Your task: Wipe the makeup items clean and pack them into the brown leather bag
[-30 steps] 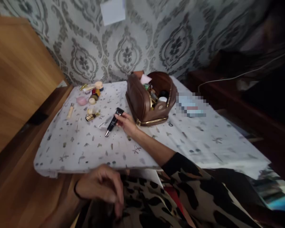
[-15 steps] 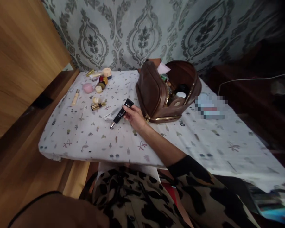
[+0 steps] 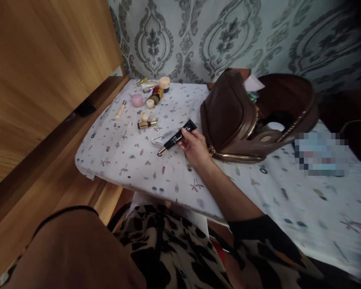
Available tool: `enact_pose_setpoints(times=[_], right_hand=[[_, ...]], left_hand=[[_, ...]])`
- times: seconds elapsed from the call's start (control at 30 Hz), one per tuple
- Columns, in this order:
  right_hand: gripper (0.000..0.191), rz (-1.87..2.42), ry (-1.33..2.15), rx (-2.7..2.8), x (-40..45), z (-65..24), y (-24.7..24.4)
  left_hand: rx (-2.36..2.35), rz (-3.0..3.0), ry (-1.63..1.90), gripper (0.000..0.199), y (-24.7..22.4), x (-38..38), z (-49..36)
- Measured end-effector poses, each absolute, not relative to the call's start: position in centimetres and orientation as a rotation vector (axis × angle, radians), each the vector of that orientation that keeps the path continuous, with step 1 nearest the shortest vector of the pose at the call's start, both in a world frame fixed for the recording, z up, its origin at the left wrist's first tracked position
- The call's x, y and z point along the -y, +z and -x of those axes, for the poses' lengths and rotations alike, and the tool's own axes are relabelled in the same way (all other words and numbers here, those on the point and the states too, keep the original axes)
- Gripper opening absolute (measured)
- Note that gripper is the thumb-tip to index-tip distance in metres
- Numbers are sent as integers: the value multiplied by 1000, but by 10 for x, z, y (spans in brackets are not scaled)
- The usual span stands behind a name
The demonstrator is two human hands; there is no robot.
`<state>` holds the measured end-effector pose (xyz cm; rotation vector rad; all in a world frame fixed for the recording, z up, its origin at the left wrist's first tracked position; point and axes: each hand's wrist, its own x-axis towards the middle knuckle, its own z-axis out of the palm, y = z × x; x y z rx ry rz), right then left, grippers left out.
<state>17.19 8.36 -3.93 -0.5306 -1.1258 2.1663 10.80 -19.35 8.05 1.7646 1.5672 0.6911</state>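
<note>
My right hand is closed on a black cosmetic tube with pale lettering and a shiny metallic tip pointing down to the left. The tube is held just over the patterned white cloth, beside a small crumpled white piece. Close to the camera at lower left, a large blurred shape with a dark band looks like my left hand; its fingers are hidden. Right of my right hand stands an unzipped brown bag with a white-lidded item inside. A gold-and-black lipstick-like tube lies to the left.
Toward the back left are a pink jar, a peach-lidded jar, a slim cream tube and several other small cosmetics. A wooden cabinet borders the left side. At right lies a pixelated item.
The camera view has turned, shifting the tabletop and bag to the right in the picture. My right hand keeps hold of the tube. The blurred shape at lower left shows larger.
</note>
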Motion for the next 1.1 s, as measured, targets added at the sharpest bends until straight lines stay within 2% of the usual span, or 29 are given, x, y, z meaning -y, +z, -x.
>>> enact_pose_setpoints(times=[0.1, 0.17, 0.3, 0.37, 0.5, 0.67, 0.87, 1.1], right_hand=[[31, 519, 2162, 1134, -83, -172, -39], [29, 513, 2157, 1144, -83, -173, -39], [29, 509, 2160, 1169, -83, -173, -39], [30, 518, 2164, 1170, -83, -173, -39], [32, 545, 2167, 1139, -83, -172, -39], [35, 564, 2156, 1043, -83, -175, -29], [39, 488, 2150, 912, -89, -178, -12], [39, 366, 2109, 970, -89, -188, 7]], left_hand=[[-1556, -1576, 863, 45, 67, 206, -114], [-1497, -1527, 916, 50, 66, 201, -116], [-1101, -1359, 752, 60, 80, 160, -113], [-1067, -1237, 734, 60, 87, 135, -108], [-926, -1251, 708, 46, 83, 102, -99], [-1176, -1223, 860, 36, 54, 86, -85], [-1808, -1128, 1388, 32, 32, 57, -69], [-1774, -1337, 1214, 37, 19, 36, -79]])
